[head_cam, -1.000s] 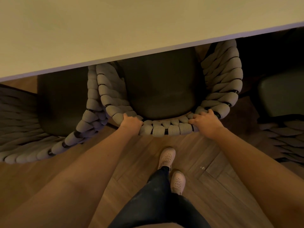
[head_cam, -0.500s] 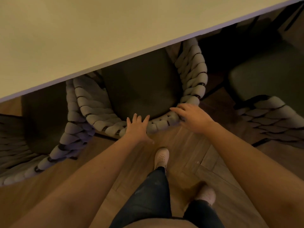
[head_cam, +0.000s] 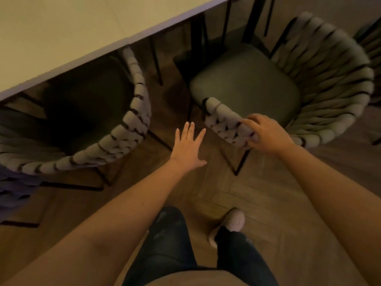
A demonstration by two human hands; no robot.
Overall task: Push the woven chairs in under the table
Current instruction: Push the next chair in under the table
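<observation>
Right hand: the right hand [head_cam: 268,134] is curling its fingers [head_cam: 250,123] over the near end of the woven rim of the right chair [head_cam: 321,83], gripping the padded rope wrap where the rim ends beside the seat.
Left hand: the left hand [head_cam: 188,147] is hovering flat with fingers spread wide, palm down, holding nothing; it is hanging over bare floor in the gap between the two chairs, touching neither.
Right chair: it is standing out from the table [head_cam: 61,34], its whole seat cushion [head_cam: 245,83] showing in the open, angled so the open front is facing the table edge. The woven back is curving round the far and right sides. The seat is carrying nothing.
Left chair: the left chair [head_cam: 132,129] is sitting with the front of its dark seat [head_cam: 86,100] tucked beneath the tabletop, and its woven back is arcing out just beside the left hand. Nothing is lying on the visible part of the seat, which is deep in shadow.
Third chair: part of another woven chair [head_cam: 12,182] is showing at the far left edge, close against the left chair; whether they are touching cannot be told.
Table: the pale top is filling the upper left, its edge running diagonally; thin dark legs [head_cam: 156,58] are showing under it.
Floor: the wooden herringbone floor [head_cam: 268,199] is showing beneath everything.
Person: dark trousers [head_cam: 169,240] and one light shoe [head_cam: 235,220] are showing between the forearms.
</observation>
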